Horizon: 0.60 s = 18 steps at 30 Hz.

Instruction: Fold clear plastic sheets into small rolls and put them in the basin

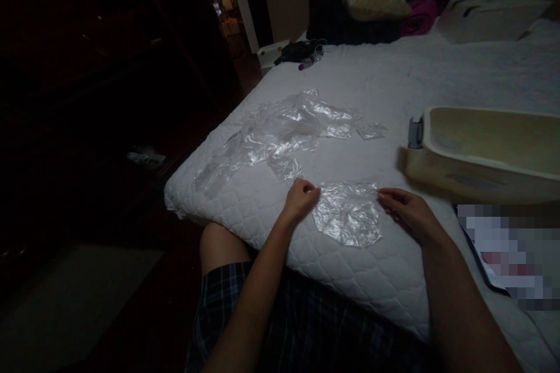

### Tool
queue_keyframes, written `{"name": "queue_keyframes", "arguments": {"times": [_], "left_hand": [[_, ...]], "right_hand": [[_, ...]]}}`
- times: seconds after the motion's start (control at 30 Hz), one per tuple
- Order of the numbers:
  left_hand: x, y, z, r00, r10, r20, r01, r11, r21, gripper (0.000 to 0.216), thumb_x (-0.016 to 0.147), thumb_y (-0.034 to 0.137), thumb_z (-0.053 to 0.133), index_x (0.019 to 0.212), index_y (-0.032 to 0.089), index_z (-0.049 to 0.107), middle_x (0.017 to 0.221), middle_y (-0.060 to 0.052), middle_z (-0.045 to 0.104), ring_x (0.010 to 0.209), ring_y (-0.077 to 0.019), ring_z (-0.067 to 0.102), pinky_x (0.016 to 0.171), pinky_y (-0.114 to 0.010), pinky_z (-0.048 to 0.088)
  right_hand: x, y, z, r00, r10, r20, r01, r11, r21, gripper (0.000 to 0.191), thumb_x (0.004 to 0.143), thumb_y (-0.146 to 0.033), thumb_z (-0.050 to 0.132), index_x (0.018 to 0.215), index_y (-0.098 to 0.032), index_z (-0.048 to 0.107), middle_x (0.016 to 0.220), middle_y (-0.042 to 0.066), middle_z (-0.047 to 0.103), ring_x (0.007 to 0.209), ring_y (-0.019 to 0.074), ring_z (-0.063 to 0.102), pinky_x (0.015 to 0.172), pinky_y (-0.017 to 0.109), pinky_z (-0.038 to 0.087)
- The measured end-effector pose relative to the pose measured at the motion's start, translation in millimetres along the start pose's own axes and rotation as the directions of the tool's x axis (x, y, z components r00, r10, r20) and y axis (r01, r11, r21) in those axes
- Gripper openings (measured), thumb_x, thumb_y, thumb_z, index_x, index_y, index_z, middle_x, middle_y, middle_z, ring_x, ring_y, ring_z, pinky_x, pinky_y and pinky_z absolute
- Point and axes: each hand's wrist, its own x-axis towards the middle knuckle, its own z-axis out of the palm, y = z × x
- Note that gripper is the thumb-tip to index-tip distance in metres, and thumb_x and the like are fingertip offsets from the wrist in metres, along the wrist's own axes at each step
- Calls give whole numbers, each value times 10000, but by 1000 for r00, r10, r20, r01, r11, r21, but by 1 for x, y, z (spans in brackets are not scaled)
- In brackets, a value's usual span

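Fingers (pixel 311 189) of the left hand (pixel 301 198) pinch one top corner of a clear plastic sheet (pixel 347 215); the right hand (pixel 409 213) touches the other, grip unclear. The sheet lies flat on the bed (pixel 394 87), near a crumpled plastic pile (pixel 284 131) and a beige tub (pixel 485 154).

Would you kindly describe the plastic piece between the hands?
On the white quilted mattress, near its front edge, a small clear plastic sheet lies between the left hand and right hand. Unlike the crumpled plastic heap beyond, it lies flat.
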Motion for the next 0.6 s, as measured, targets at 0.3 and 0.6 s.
{"name": "queue_keyframes", "arguments": {"times": [0.3, 0.6], "left_hand": [[-3, -9, 0, 991, 42, 130, -34, 997, -65, 128, 708, 217, 659, 832, 188, 664, 838, 5, 627, 748, -118, 563, 724, -248, 464], [-11, -19, 7, 978, 206, 42, -196, 965, -175, 122, 750, 185, 615, 862, 171, 662, 831, -9, 644, 758, -112, 597, 742, -239, 490]], "right_hand": [[0, 4, -2, 996, -52, 79, 57, 997, -60, 520, 596, -497, 801, 989, -169, 709, 769, 40, 656, 542, 98, 501, 433, 225, 366], [3, 10, 1, 977, -214, 15, 212, 952, -222, 443, 624, -519, 776, 911, -185, 729, 830, 72, 704, 735, 200, 622, 672, 342, 493]]}}
